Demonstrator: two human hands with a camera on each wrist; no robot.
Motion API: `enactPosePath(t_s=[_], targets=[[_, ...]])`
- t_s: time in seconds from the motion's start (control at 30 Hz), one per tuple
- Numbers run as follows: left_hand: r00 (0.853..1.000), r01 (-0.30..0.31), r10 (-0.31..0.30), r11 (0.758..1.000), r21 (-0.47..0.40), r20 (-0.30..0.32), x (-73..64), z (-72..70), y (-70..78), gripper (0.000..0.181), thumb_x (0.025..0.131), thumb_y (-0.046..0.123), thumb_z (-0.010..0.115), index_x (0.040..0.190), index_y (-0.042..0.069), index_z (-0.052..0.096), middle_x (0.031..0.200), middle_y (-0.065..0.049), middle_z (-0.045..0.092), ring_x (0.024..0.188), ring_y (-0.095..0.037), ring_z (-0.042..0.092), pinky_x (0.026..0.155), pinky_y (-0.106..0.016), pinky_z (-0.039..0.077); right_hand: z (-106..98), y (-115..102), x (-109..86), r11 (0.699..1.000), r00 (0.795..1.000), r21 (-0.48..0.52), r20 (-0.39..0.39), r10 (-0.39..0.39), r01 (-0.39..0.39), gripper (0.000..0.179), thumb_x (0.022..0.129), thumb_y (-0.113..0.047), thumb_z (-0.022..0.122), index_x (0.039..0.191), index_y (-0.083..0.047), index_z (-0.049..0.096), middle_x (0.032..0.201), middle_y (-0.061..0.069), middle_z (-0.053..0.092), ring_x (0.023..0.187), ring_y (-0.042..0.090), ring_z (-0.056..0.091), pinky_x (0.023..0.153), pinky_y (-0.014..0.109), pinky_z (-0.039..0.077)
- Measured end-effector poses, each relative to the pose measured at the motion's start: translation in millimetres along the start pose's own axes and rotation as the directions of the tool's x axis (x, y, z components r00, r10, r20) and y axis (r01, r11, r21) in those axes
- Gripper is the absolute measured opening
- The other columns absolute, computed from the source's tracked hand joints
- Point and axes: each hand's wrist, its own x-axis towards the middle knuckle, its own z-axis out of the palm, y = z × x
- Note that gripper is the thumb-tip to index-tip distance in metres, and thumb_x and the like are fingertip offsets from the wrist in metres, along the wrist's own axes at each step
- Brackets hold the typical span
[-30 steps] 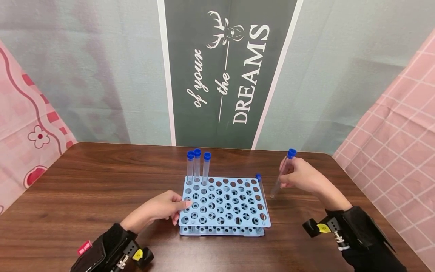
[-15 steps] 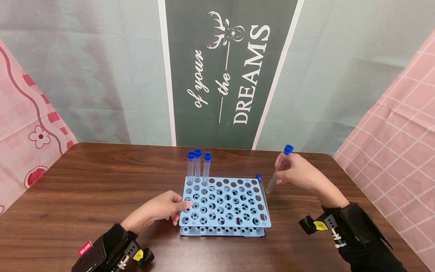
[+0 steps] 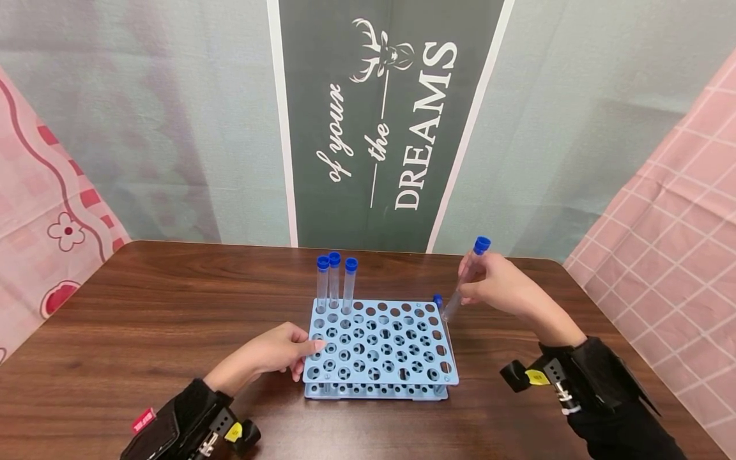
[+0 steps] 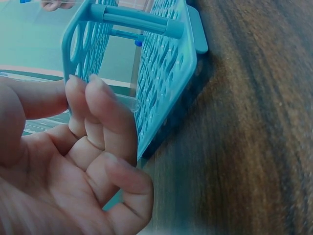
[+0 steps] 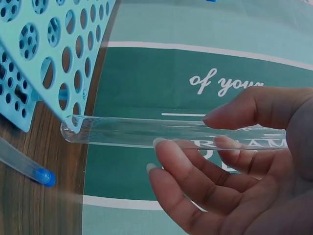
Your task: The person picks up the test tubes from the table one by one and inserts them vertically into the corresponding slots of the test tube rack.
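A light-blue test tube rack [image 3: 379, 342] with rows of round holes stands on the table. My left hand [image 3: 282, 348] grips its left edge, thumb on the top plate and fingers below, as the left wrist view [image 4: 107, 132] also shows. My right hand [image 3: 497, 284] pinches a clear test tube [image 3: 462, 284] with a blue cap. The tube tilts, its rounded bottom beside the rack's far right corner; in the right wrist view the bottom [image 5: 73, 129] overlaps the rack's corner, and I cannot tell whether they touch. Three blue-capped tubes [image 3: 335, 281] stand in the rack's far left holes.
Another blue-capped tube [image 3: 438, 300] lies on the table along the rack's right side, partly hidden by the rack; its cap [image 5: 45, 177] shows in the right wrist view. A printed cloth [image 3: 391, 128] hangs behind the brown wooden table [image 3: 172, 300].
My right hand has moved left with the test tube, bringing its bottom from the table's right side to the rack's far right corner. The left hand and rack have stayed in place.
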Motion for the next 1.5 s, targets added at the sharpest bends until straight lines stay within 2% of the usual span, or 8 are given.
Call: enactPosePath(t_s=[0.4,0.67,0.87,1.23,1.5], targets=[[1.000,-0.001,0.001,1.000,-0.009,0.003,-0.5,0.2,0.5,0.038,0.092,0.027,0.055,0.059,0.008,0.050,0.047,0.003,0.047,0.044,-0.008,0.047,0.045,-0.019,0.029,9,-12,7.6,0.998,0.999,0.055,0.007,-0.035,0.034,0.013,0.079,0.007,0.055,0.090,0.008,0.048,0.079,0.015,0.059,0.071,0.024,0.061,0.062,0.031,0.053],[1.000,-0.001,0.001,1.000,-0.005,-0.003,-1.1,0.5,0.4,0.038,0.092,0.028,0.055,0.059,0.008,0.050,0.046,0.003,0.047,0.044,-0.009,0.047,0.045,-0.020,0.029,18,-22,13.4,0.998,0.999,0.038,0.015,-0.051,0.051,0.015,0.080,0.004,0.055,0.093,0.007,0.049,0.081,0.013,0.058,0.069,0.021,0.059,0.062,0.033,0.052],[1.000,0.001,-0.001,1.000,-0.012,0.001,-0.2,0.5,0.0,0.038,0.092,0.027,0.055,0.060,0.009,0.051,0.046,0.003,0.047,0.043,-0.008,0.046,0.045,-0.019,0.028,25,-25,17.3,0.998,0.998,0.022,0.014,-0.062,0.062,0.014,0.079,0.004,0.055,0.092,0.005,0.050,0.079,0.012,0.058,0.069,0.026,0.059,0.063,0.037,0.052],[1.000,-0.003,0.003,1.000,-0.001,0.003,-0.4,-0.2,-0.3,0.037,0.092,0.028,0.055,0.061,0.007,0.053,0.047,0.003,0.047,0.044,-0.009,0.046,0.045,-0.020,0.029,35,-29,24.5,0.997,0.997,0.010,0.017,-0.074,0.074,0.010,0.080,0.004,0.053,0.089,0.003,0.051,0.075,0.010,0.057,0.066,0.029,0.059,0.059,0.034,0.050],[1.000,0.008,-0.008,1.000,-0.005,0.008,0.2,-1.2,0.3,0.037,0.092,0.027,0.055,0.061,0.008,0.052,0.047,0.003,0.047,0.044,-0.009,0.046,0.045,-0.019,0.029,40,-34,26.8,0.994,0.995,0.038,0.024,-0.099,0.098,0.009,0.081,0.003,0.054,0.089,0.002,0.051,0.077,0.010,0.056,0.067,0.021,0.058,0.064,0.040,0.052]])
